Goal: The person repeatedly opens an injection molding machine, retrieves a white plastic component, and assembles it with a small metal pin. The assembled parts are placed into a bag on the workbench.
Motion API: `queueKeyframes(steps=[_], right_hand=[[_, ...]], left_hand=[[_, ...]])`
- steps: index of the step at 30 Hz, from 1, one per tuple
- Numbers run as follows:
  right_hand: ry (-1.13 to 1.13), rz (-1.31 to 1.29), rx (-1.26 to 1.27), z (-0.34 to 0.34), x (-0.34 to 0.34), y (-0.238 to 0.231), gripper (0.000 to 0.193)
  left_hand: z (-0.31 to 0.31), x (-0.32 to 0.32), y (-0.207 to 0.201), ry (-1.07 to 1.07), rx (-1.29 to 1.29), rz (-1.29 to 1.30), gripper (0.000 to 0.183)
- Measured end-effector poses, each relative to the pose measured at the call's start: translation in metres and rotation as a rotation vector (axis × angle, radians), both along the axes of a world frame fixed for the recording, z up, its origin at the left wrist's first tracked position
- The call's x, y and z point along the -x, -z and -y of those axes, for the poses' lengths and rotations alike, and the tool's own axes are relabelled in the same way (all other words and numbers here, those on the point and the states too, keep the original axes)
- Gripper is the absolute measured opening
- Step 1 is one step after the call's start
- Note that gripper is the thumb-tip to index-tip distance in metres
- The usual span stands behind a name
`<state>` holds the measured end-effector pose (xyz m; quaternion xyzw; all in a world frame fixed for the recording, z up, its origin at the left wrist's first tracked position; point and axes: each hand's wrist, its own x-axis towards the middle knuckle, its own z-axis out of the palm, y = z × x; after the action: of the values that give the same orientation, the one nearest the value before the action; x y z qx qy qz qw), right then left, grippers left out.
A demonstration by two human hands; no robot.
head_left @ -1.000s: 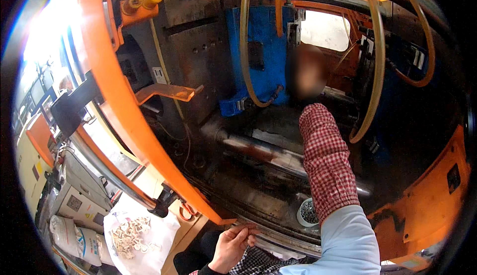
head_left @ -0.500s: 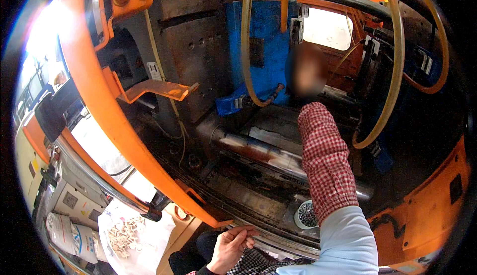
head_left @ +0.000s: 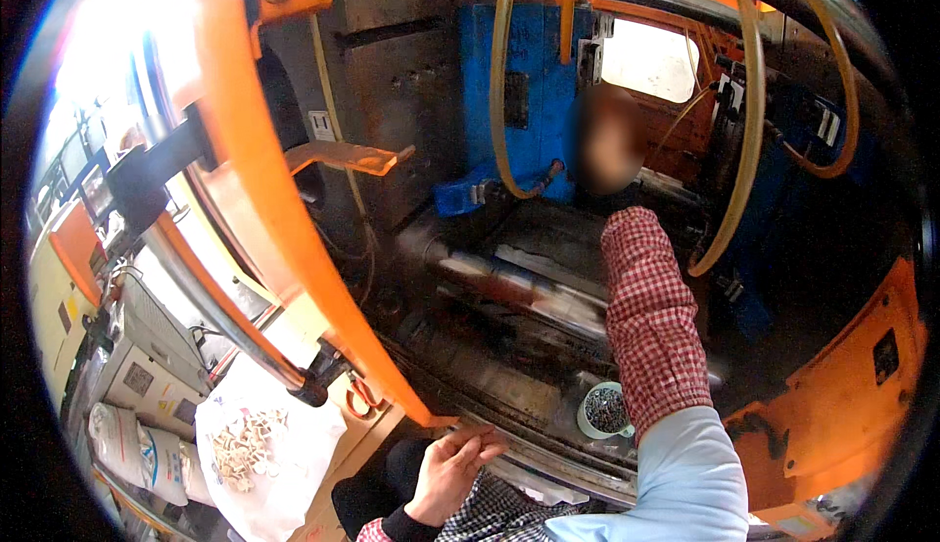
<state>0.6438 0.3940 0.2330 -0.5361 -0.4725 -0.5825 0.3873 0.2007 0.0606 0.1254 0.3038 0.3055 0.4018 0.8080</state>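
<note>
My right arm, in a red checked sleeve cover over a light blue sleeve, reaches far into a machine with dark metal plates. My right hand [head_left: 609, 150] is beside a blue block [head_left: 485, 101]; a blur covers it, so its fingers and anything in them are hidden. Low in front, my left hand [head_left: 448, 473] is closed, thumb and fingers pressed together, by the lower end of the orange door frame [head_left: 323, 317]. What it pinches, if anything, I cannot make out. Left of my right forearm stands a pale green cup [head_left: 590, 432] of small dark pieces.
Yellowish hoses [head_left: 752, 141] hang in loops around my right hand. A shiny round bar [head_left: 529, 292] runs across below it. An orange bracket [head_left: 357, 157] juts out at the left. Outside the frame, a white sheet [head_left: 284, 503] carries many small beige parts beside white bags [head_left: 122, 449].
The view has shifted slightly, so the orange frame appears farther right and broader. My right arm stays stretched into the machine, and my left hand remains low by the frame's end.
</note>
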Motion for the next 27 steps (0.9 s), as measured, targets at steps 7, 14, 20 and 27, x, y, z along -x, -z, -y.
queueKeyframes(steps=[7,14,20,27], right_hand=[[-0.887,-0.572,0.79,0.21,0.207,-0.027,0.011],[-1.085,-0.535,1.354,0.309,0.272,0.043,0.033],[-1.182,-0.313,1.288,0.313,0.271,0.039,0.024],[-1.194,-0.186,1.248,0.321,0.271,0.035,0.017]], left_hand=[[-0.012,0.008,-0.001,-0.177,-0.009,-0.143,0.028],[-0.003,-0.008,-0.03,-0.101,-0.08,-0.129,0.036],[-0.003,-0.004,-0.022,-0.062,-0.052,-0.056,0.039],[-0.001,0.0,-0.023,-0.068,-0.084,-0.055,0.037]])
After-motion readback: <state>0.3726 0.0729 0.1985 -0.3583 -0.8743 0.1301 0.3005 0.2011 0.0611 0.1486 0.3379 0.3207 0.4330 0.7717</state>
